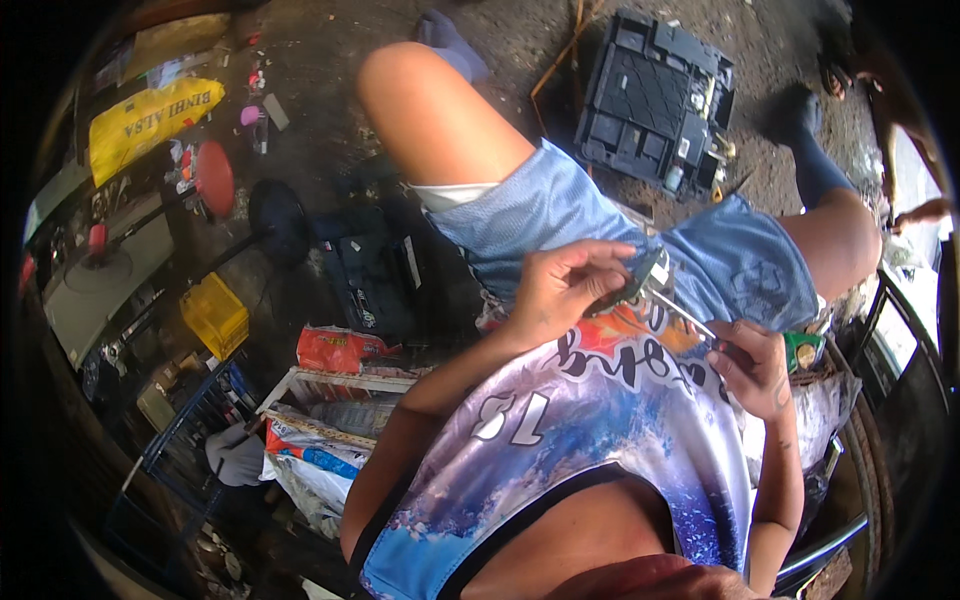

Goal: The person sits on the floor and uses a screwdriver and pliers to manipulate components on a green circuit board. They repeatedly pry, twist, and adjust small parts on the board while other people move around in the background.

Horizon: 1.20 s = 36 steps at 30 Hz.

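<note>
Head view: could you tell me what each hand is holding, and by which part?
Left hand pinches a small dark part by its near end; right hand holds a thin metal tool by its lower end.

A cluttered repair workshop: a dismantled black plastic chassis lies on the grimy dirt floor, amid a yellow crate.

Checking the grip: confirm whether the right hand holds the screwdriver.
Yes, the right hand grips the screwdriver, its tip at the small part in the left hand.
</note>
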{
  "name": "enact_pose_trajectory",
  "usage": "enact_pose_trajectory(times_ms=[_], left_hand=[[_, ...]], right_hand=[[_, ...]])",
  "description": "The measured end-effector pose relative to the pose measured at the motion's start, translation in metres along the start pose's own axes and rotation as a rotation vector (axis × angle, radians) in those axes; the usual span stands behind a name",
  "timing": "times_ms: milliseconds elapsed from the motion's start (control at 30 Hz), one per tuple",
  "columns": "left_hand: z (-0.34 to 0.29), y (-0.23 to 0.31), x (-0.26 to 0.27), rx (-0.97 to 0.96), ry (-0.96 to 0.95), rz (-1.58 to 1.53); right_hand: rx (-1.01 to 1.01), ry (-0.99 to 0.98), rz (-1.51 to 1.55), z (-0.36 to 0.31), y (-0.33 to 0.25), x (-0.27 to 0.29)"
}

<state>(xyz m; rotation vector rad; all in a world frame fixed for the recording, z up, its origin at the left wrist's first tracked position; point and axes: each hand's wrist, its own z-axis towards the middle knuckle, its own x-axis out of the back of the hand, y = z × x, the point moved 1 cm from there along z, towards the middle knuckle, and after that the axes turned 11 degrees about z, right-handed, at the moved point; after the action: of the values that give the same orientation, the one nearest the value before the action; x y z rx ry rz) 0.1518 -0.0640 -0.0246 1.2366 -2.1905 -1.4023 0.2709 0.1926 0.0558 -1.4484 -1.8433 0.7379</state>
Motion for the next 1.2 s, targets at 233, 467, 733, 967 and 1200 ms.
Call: enact_pose_trajectory(times_ms=[233,467,733,967,1200], left_hand=[[0.02,0.016,0.014,-0.127,-0.066,0.294],[0.035,0.0,0.012,-0.064,-0.174,0.173],[0.044,-0.016,0.005,-0.078,-0.199,-0.104],[0.049,-0.027,0.01,0.027,-0.382,-0.361],[0.041,-0.029,0.02,-0.082,-0.367,-0.459]], right_hand=[[0.076,0.037,0.096,0.016,0.017,-0.007],[0.098,-0.039,0.069,0.012,0.01,0.002],[0.156,-0.124,0.021,-0.001,0.016,0.016],[-0.107,-0.301,0.568,-0.014,0.02,0.011],[-0.099,-0.25,0.884,-0.017,0.012,-0.006]])
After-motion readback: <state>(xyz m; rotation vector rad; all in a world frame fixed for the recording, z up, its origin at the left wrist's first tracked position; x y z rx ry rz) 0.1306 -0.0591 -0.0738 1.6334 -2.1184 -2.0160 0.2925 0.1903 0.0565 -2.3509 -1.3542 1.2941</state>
